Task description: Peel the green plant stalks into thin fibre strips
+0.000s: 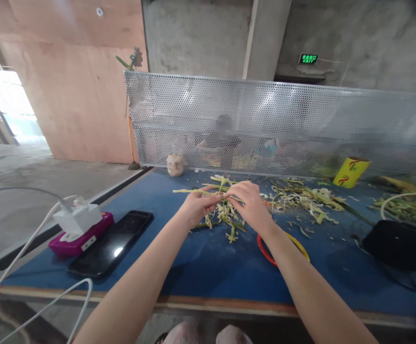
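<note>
My left hand [197,208] is closed, thumb and fingers pinching pale yellow-green plant strips [183,191] above the blue tabletop [208,272]. The strips stick out to the left of the hand. My right hand [248,200] meets it from the right, with its fingertips pinched on the same strips; the exact grip is small and partly hidden. Just under the hands lies a loose pile of curled pale plant pieces [232,234]. A red and yellow ring [265,252] rests on the table, partly behind my right forearm.
More plant scraps [310,199] lie farther right. A black phone [112,241] and a purple power strip [73,244] with a white charger [77,220] are on the left. A perforated metal screen [200,119] borders the back, near a yellow roll [351,173]. A black object [397,243] sits right.
</note>
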The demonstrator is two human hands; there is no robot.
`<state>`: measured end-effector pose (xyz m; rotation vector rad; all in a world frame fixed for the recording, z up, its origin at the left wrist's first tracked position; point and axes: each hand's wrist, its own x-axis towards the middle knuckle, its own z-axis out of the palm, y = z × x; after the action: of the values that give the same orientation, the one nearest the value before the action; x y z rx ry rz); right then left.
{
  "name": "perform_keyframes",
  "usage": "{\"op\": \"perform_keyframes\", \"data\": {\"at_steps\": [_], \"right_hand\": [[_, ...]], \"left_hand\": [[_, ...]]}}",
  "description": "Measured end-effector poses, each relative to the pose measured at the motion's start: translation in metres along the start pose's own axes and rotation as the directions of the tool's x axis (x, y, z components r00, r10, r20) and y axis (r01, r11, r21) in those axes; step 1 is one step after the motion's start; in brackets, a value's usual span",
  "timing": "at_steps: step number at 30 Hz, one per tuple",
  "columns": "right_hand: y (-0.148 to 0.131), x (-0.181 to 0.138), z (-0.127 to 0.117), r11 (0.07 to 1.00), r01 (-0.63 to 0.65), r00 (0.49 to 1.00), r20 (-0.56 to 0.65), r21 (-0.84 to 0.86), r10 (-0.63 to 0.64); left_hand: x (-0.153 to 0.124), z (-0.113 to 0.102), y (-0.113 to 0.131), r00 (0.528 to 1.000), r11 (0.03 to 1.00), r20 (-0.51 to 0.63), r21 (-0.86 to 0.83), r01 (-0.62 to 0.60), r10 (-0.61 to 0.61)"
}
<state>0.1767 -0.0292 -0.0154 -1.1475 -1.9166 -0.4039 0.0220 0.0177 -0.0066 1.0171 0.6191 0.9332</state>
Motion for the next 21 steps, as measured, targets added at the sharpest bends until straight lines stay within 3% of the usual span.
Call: {"op": "perform_keyframes", "data": {"at_steps": [5, 9, 17, 21], "right_hand": [[-0.0021, -0.0030, -0.0018, 0.995, 0.080, 0.989, -0.116, -0.065, -0.087], [-0.0016, -0.0053, 0.0026, 0.987, 0.163, 0.983, -0.077, -0.012, -0.164], [-0.0017, -0.0045, -0.0032, 0.956, 0.254, 0.967, 0.027, -0.147, -0.252], [-0.0021, -0.0038, -0.0035, 0.962, 0.212, 0.977, 0.026, -0.170, -0.210]], "left_hand": [[-0.0024, 0.0007, 0.0024, 0.978, 0.980, 0.131, -0.100, 0.175, -0.161], [0.0010, -0.0019, 0.0018, 0.964, 0.967, 0.181, -0.132, 0.220, -0.195], [-0.0008, 0.0005, 0.0023, 0.988, 0.987, 0.071, -0.080, 0.143, -0.137], [-0.0013, 0.0015, -0.0004, 0.998, 0.999, 0.057, -0.014, 0.041, -0.040]]}}
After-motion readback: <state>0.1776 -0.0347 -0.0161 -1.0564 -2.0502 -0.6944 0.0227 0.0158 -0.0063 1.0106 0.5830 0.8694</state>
